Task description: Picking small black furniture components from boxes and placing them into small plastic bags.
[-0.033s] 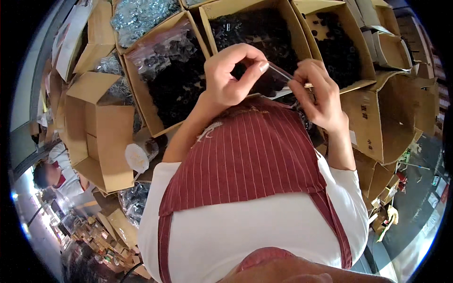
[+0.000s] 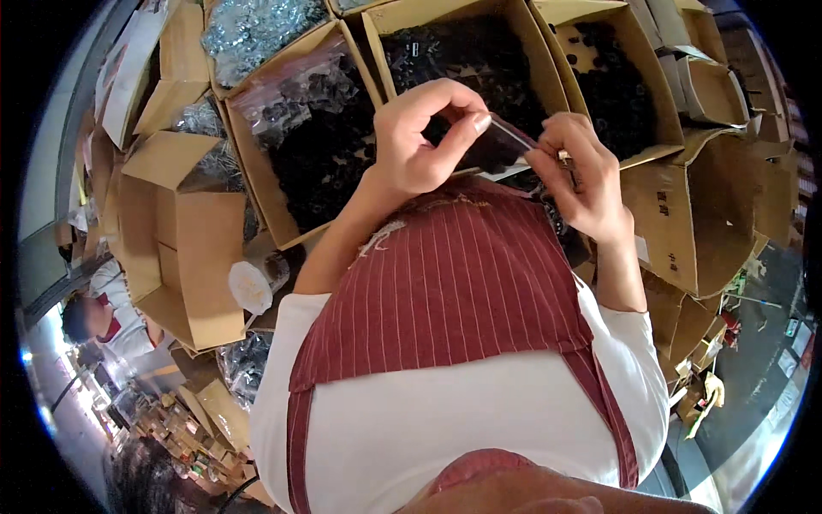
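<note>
A small clear plastic bag (image 2: 509, 134) is stretched between my hands, its pale top strip slanting down to the right. Thumb and forefinger of my left hand (image 2: 425, 137) pinch the strip's left end. At the other end, the fingers of my right hand (image 2: 580, 176) are closed on the bag's edge. The bag's lower part and whatever it may contain are hard to make out against the dark parts behind. Beyond the hands is a cardboard box of small black parts (image 2: 467, 51). My striped dark red apron (image 2: 445, 291) lies just below the hands.
A box of black parts with plastic bags (image 2: 295, 98) stands at left, another box of black parts (image 2: 608, 94) at right. Clear bagged pieces (image 2: 261, 34) lie at the far left. Cardboard boxes (image 2: 201, 257) flank me. A person (image 2: 120, 317) is at the left.
Both hands have shifted very slightly to the right, with the bag's strip still stretched between them.
</note>
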Motion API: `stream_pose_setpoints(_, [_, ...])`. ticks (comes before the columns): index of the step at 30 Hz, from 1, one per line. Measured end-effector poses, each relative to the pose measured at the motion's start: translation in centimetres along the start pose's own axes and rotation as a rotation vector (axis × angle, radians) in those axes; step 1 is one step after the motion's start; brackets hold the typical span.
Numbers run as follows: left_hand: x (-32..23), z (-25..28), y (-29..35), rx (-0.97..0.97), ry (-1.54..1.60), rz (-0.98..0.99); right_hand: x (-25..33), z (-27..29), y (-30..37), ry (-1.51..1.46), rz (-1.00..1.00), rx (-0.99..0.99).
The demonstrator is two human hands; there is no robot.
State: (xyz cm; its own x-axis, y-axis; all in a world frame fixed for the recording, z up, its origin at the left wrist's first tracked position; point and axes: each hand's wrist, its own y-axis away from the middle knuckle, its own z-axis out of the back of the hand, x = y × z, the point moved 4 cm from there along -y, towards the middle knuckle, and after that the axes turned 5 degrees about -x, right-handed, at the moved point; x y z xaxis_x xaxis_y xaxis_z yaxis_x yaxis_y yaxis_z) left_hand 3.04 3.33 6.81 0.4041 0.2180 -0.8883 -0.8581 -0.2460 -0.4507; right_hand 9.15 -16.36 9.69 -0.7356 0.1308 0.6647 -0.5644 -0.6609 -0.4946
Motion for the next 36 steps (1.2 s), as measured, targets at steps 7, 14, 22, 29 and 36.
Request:
stream_pose_setpoints(7, [4.6, 6.6, -2.4, -0.092, -0.495, 0.337, -0.9, 4.8, 4.8, -0.403, -0.559, -0.129])
stream_pose_setpoints(14, [15.5, 18.1, -0.4, -0.120, -1.724, 0.442, -3.5, 8.3, 11.3, 0.155, -0.851, 0.315])
stream_pose_setpoints(22, [11.1, 17.4, 0.3, -0.306, -1.201, 0.494, -3.2, 2.6, 1.8, -0.126, -0.350, 0.214])
stream_pose_setpoints(29, [8.6, 16.7, 2.9, -0.570, -0.390, 0.518, -4.8, -7.3, -5.7, -0.285, -0.137, 0.357])
stream_pose_setpoints(36, [4.6, 10.5, 4.0, -0.414, 0.170, 0.526, -4.9, -13.0, -8.7, -0.536, -0.154, 0.187])
